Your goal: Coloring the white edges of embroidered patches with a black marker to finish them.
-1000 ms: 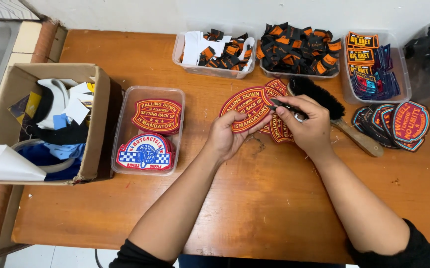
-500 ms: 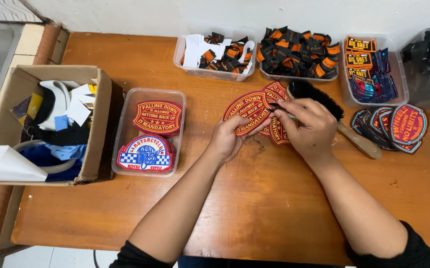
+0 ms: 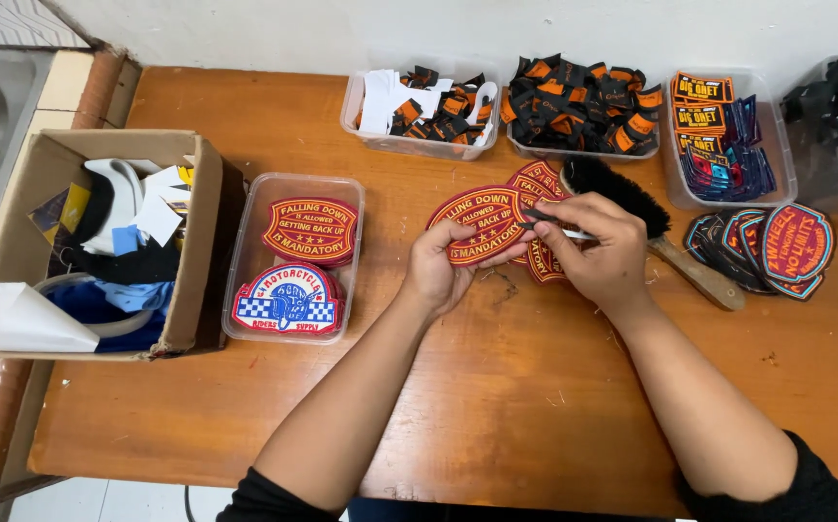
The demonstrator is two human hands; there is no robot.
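While hands grip, brush nearby

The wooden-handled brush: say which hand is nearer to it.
Right. The right hand lies just in front of the brush, overlapping its black bristles in the head view. The left hand holds the red patch farther to the left.

Cardboard box over at 9 o'clock, open top, stuffed with white, blue and black scraps. Clear plastic tub just right of it, holding a red-and-yellow shield patch plus a red, white and blue checkered one. Three more clear tubs along 12 to 2 o'clock: white and black-orange tags, black-orange tags, orange-black and blue labels. Stack of round dark patches at 3 o'clock. Another red shield patch dead centre.
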